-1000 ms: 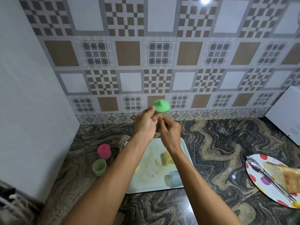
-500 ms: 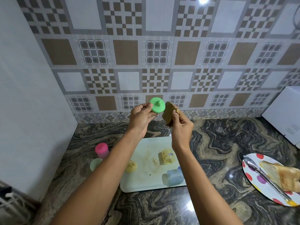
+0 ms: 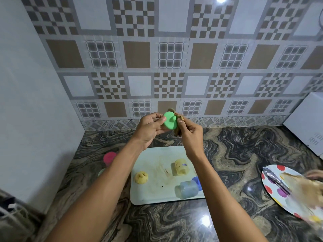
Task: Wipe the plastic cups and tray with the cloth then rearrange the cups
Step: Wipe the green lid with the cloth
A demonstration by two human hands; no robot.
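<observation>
My left hand (image 3: 150, 127) holds a green plastic lid with a knob (image 3: 169, 121) up in front of the tiled wall. My right hand (image 3: 189, 135) pinches a small brown cloth (image 3: 176, 131) against the lid's right side. Below, a pale stained tray (image 3: 157, 194) lies on the counter. On it stand a yellow cup (image 3: 180, 167) and a yellow lid (image 3: 141, 177), with a blue cup (image 3: 187, 189) lying on its side. A pink cup (image 3: 109, 157) and a green cup (image 3: 101, 172) stand left of the tray, partly hidden by my left arm.
A spotted plate (image 3: 272, 187) with metal tongs (image 3: 276, 180) and a brownish cloth sits at the right edge, blurred. A white appliance (image 3: 307, 123) stands at the back right. A white wall closes off the left side. The marbled counter (image 3: 236, 154) stretches between tray and plate.
The cloth has come back against the green lid after being held apart from it. Both hands stay raised at the same height. The view shifted slightly.
</observation>
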